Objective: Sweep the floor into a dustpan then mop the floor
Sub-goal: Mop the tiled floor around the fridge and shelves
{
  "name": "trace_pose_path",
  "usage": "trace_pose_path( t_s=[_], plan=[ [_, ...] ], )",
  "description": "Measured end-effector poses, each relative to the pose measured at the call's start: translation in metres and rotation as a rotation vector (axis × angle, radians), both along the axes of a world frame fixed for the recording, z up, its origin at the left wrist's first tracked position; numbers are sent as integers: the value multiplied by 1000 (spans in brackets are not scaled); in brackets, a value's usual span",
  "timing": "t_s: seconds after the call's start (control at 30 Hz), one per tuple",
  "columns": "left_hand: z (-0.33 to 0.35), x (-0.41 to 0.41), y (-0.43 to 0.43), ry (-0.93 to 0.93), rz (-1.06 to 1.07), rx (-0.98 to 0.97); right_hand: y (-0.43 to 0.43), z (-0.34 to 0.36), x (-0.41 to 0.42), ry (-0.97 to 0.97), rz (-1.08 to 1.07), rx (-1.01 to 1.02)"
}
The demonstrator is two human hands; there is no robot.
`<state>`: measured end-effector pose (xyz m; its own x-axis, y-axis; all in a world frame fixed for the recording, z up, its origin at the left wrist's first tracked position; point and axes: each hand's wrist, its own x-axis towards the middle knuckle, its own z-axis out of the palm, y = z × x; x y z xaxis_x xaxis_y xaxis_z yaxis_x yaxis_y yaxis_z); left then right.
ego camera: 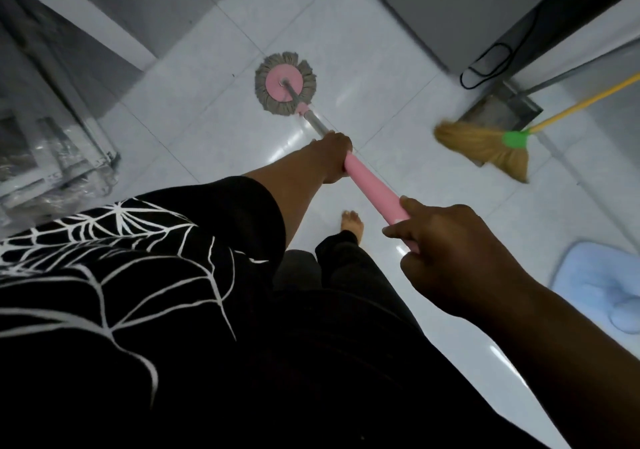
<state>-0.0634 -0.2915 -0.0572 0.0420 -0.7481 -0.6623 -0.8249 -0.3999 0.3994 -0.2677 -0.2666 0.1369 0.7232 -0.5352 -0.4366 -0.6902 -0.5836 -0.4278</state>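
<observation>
A: Where's the mop (372,189) rn?

B: Mop head (285,89) flat on the floor (207,102), mid-tiles toward the far wall. Broom (485,147) and dustpan (498,111) are parked at the right edge, so I'd say we're in the mopping half.

A: Risks?

B: A wide stroke to the right cd clip the broom bristles & drag dust back onto wet tile. The black cable (491,64) loops low by that far-right corner, so water near it is bad. Tiles look glossy and there's a bare foot (352,224) just behind the handle, so slip risk imo. The blue mat (602,286) at the near right edge cd get soaked.

A: Hands?

B: Left grip (332,154) is wrapped round the shaft where pink meets metal, arm stretched fwd. Right grip (450,258) is curled round the top end of the handle, thumb along it, wrist bent.
</observation>
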Motion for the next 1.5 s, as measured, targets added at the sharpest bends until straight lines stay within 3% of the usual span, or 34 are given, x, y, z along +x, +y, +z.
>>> trace_pose_path(
  t_s=[0.47,0.73,1.07,1.5],
  plan=[
    [6,56,-75,-50,116,-49,-114,-5,53,4,155,9],
    [-3,127,-87,-32,198,-35,-136,-13,129,75,242,16],
    [-4,211,-102,-39,257,-21,-154,-16,215,50,206,16],
    [1,161,-63,20,305,35,-119,1,174,190,268,23]
  ],
)
